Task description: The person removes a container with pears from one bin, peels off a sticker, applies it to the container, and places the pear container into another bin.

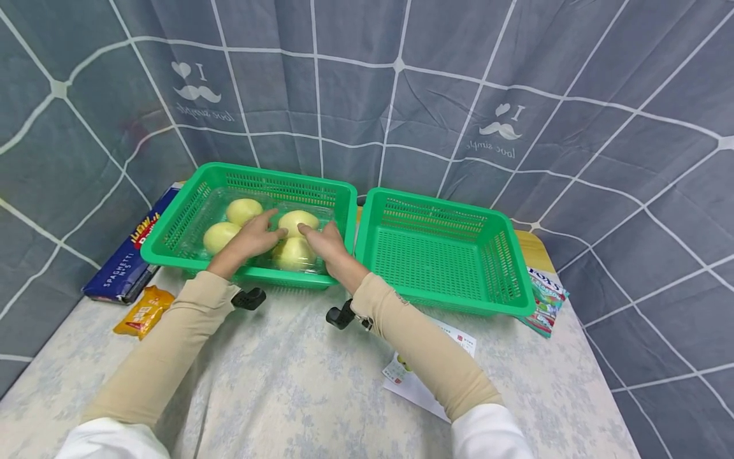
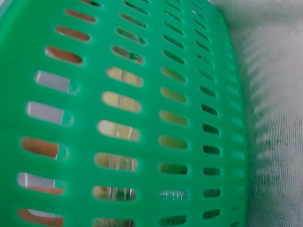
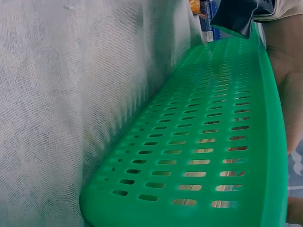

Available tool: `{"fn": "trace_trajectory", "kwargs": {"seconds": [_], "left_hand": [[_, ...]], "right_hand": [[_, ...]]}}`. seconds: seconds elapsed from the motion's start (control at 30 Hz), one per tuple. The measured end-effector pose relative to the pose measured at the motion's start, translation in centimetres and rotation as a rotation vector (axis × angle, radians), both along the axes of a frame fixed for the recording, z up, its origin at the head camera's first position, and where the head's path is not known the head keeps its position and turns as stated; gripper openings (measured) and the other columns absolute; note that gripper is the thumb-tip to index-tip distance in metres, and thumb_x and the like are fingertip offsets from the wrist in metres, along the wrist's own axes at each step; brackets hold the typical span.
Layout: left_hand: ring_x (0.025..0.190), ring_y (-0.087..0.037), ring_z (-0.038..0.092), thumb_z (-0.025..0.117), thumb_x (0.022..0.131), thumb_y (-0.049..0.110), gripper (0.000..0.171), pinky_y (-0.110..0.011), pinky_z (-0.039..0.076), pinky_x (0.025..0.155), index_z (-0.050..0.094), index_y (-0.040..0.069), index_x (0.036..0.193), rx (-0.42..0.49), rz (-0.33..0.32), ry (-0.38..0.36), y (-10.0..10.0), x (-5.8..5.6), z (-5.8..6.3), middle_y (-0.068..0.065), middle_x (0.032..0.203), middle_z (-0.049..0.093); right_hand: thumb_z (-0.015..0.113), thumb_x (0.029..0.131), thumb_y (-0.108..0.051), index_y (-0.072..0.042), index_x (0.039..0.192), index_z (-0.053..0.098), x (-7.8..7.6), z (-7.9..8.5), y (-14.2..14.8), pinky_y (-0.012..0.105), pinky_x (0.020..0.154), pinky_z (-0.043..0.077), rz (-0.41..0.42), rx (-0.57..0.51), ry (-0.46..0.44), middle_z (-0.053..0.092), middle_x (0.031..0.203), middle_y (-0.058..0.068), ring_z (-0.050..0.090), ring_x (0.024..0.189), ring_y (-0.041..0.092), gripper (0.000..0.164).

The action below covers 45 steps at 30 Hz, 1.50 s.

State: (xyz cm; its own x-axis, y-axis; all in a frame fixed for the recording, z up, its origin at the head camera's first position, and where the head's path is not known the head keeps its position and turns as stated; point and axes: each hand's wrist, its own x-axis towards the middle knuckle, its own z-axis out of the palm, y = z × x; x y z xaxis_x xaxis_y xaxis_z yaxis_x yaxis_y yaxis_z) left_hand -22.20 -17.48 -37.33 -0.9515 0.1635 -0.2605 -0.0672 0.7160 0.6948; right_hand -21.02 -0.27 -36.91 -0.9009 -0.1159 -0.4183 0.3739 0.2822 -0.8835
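The left green plastic basket (image 1: 172, 262) holds pale yellow fruits (image 1: 244, 211) in clear plastic packs. My left hand (image 1: 257, 237) is at the left side of the right-hand fruit pack (image 1: 314, 268), its thumb beside the rear fruit (image 1: 297, 221). At that pack's right side is my right hand (image 1: 328, 245), with its thumb on the same fruit. Both hands appear to grip the pack by its sides; their lower fingers are hidden. Each wrist view mostly shows the slotted basket wall (image 2: 147, 142), with fruit behind the slots.
A second green basket (image 1: 430, 264) stands to the right with nothing in it. A blue spaghetti pack (image 1: 123, 271) and an orange packet (image 1: 144, 312) lie at left. A Fox's sweets bag (image 1: 545, 303) is at right. Printed paper (image 1: 421, 390) lies below the right forearm; a grey curtain (image 1: 355, 95) hangs behind.
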Motion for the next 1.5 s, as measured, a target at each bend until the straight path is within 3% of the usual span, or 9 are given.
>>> {"fn": "trace_trajectory", "kwargs": {"seconds": [0.23, 0.4, 0.63, 0.83, 1.1, 1.23, 1.5], "left_hand": [[0.144, -0.054, 0.032, 0.044, 0.106, 0.027, 0.067, -0.068, 0.036, 0.112, 0.013, 0.004, 0.161, 0.064, 0.042, 0.026, -0.2, 0.3, 0.1, -0.037, 0.156, 0.029], [0.141, -0.054, 0.036, 0.045, 0.106, 0.029, 0.067, -0.067, 0.039, 0.11, 0.015, 0.007, 0.162, 0.095, 0.076, 0.055, -0.1, 0.7, 0.5, -0.035, 0.157, 0.031], [0.132, -0.046, 0.051, 0.043, 0.108, 0.027, 0.058, -0.054, 0.055, 0.096, 0.025, 0.01, 0.16, 0.207, 0.137, 0.108, 0.0, 1.4, 1.4, -0.03, 0.154, 0.04], [0.13, -0.043, 0.052, 0.036, 0.109, 0.025, 0.052, -0.051, 0.057, 0.091, 0.03, 0.01, 0.159, 0.274, 0.14, 0.153, -0.3, 2.0, 2.3, -0.029, 0.15, 0.045], [0.136, -0.043, 0.046, 0.039, 0.109, 0.023, 0.052, -0.058, 0.05, 0.105, 0.03, 0.012, 0.159, 0.371, 0.123, 0.121, -0.1, 2.4, 3.3, -0.027, 0.151, 0.044], [0.133, -0.041, 0.047, 0.039, 0.109, 0.022, 0.051, -0.056, 0.049, 0.105, 0.032, 0.012, 0.158, 0.422, 0.132, 0.103, 0.0, 2.5, 3.7, -0.027, 0.148, 0.045], [0.122, -0.028, 0.054, 0.043, 0.108, 0.02, 0.049, -0.031, 0.056, 0.087, 0.037, 0.014, 0.156, 0.44, 0.169, 0.099, -0.2, 2.8, 4.0, -0.021, 0.147, 0.049]], "right_hand": [[0.054, 0.103, -0.039, -0.005, 0.161, -0.005, 0.4, 0.5, 0.1, 0.052, 0.129, 0.014, -0.009, -0.039, 0.026, -0.001, 0.171, 0.013, 0.004, 0.159, 0.032, 0.09], [0.055, 0.103, -0.038, -0.007, 0.162, 0.002, 0.7, 1.2, 0.3, 0.054, 0.127, 0.02, -0.053, -0.037, 0.077, 0.009, 0.17, 0.013, 0.013, 0.158, 0.033, 0.085], [0.055, 0.103, -0.037, -0.012, 0.162, 0.013, 1.4, 2.6, 1.2, 0.054, 0.125, 0.026, -0.064, -0.075, 0.112, 0.022, 0.167, 0.016, 0.025, 0.154, 0.034, 0.077], [0.055, 0.103, -0.037, -0.015, 0.161, 0.016, 1.8, 3.5, 2.1, 0.053, 0.123, 0.028, -0.043, -0.1, 0.135, 0.026, 0.164, 0.016, 0.028, 0.153, 0.032, 0.074], [0.056, 0.101, -0.028, -0.014, 0.159, 0.023, 2.0, 4.3, 3.0, 0.051, 0.123, 0.029, -0.085, -0.139, 0.148, 0.03, 0.162, 0.015, 0.028, 0.152, 0.029, 0.069], [0.056, 0.1, -0.024, -0.013, 0.159, 0.023, 2.3, 4.9, 3.4, 0.049, 0.118, 0.037, -0.103, -0.163, 0.133, 0.037, 0.158, 0.015, 0.041, 0.144, 0.033, 0.069], [0.058, 0.099, -0.022, -0.01, 0.159, 0.022, 3.0, 5.9, 4.4, 0.044, 0.116, 0.042, -0.142, -0.275, 0.124, 0.035, 0.159, 0.015, 0.044, 0.143, 0.033, 0.071]]}}
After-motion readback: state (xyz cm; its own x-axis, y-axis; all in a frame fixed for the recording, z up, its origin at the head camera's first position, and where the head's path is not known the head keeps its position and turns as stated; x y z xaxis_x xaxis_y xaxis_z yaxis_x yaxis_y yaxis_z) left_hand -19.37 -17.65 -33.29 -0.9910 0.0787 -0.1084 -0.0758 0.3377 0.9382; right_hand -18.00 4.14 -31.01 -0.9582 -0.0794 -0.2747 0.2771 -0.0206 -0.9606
